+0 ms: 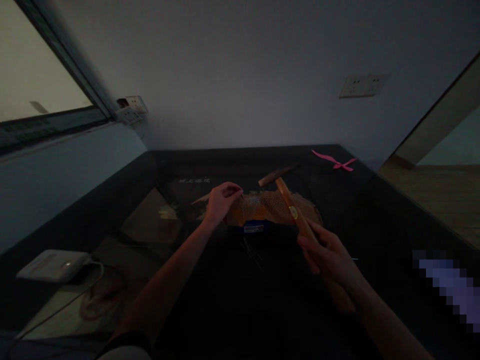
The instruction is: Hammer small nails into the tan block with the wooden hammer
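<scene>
The left hand (224, 200) rests at the left end of a brown, speckled, ragged-edged piece (258, 207), its thumb and forefinger drawn together at the piece's upper edge; the gap between their tips is very narrow, and I cannot tell whether something thin is pinched there. The right hand (323, 251) has its fingers wrapped round the wooden handle of a hammer (287, 196), the grip closed firmly about the shaft, with the butt end sticking out below the palm. The hammer's head shows just beyond the right half of the brown piece, tilted; whether it touches anything is unclear. The piece lies across the middle of the dark table (210, 310), over a blue object (267, 226) with a pale label on its near side. Nearer the person, between the forearms, lie a few thin, pin-like strips (251, 253). A pink ribbon (337, 165) lies at the far right corner, and a white box (54, 265) with a cable (99, 275) sits at the left.
</scene>
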{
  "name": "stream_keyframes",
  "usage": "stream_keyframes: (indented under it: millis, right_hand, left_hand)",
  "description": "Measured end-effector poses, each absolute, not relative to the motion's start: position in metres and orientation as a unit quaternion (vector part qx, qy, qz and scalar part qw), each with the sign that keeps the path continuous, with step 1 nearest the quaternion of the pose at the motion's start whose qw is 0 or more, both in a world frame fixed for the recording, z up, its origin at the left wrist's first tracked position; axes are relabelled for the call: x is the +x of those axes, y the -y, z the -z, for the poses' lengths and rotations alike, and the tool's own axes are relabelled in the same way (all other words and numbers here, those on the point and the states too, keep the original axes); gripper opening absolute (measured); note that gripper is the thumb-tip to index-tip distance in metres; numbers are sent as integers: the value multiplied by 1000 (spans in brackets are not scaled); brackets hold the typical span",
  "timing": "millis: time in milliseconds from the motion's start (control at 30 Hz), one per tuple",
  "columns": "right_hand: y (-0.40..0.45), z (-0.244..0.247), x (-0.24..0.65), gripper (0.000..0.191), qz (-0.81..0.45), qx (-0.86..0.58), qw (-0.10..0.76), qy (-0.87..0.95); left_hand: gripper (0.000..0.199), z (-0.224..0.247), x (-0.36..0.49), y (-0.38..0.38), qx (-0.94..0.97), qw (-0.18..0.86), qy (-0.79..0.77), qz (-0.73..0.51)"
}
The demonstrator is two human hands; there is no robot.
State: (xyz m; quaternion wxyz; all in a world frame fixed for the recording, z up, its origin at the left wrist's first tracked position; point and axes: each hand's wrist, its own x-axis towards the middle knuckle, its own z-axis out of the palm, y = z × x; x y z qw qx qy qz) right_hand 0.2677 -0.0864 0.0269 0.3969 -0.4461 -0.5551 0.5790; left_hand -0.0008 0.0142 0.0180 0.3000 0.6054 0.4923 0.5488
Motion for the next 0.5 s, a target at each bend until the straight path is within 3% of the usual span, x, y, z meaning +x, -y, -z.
stream_keyframes:
  millis: [500]
  right_hand:
    - [88,-27,268,65,-577,-462,389,550]
  left_hand:
    - [6,-14,4,-8,659,238,-510,-499]
